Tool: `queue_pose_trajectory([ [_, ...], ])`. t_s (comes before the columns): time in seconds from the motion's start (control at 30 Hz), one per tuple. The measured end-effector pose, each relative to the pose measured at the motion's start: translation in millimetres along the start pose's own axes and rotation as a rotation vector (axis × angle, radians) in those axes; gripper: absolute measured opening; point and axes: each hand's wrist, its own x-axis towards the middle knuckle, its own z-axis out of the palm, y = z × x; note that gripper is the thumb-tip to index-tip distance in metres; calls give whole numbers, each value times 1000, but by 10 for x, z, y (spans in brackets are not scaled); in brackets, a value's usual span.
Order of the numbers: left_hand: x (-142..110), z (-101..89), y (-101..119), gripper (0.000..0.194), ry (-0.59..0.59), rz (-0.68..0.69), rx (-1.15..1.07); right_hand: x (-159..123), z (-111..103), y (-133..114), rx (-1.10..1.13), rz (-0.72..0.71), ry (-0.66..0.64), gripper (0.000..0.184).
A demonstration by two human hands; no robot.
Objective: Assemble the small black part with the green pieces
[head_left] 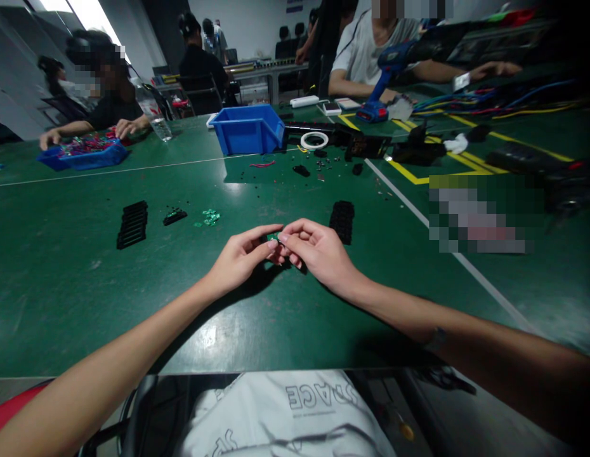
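Note:
My left hand (250,252) and my right hand (315,249) meet above the green tabletop (171,317). Between their fingertips is a small green circuit board (273,237), with a dark part around it that the fingers mostly hide. Both hands are closed in a pinch on it. Just beyond my right hand lies a black ribbed plastic piece (342,221). On the left side are a similar black slotted piece (132,225), a small black part (175,216) with tiny bits, and a pile of small green boards (210,217).
A blue bin (250,130), a roll of white tape (314,140) and scattered small parts lie farther back. A blue cordless drill (381,86) stands at the back right by cables (485,101). Across the table, a person handles a blue tray (98,157) near a bottle (157,120).

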Motion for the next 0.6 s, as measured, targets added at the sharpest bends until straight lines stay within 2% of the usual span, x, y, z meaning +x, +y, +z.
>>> queue_pose_trajectory([
  [0.6, -7, -5, -8, 48, 8, 4, 17, 6, 0, 3, 9, -1, -2, 31],
])
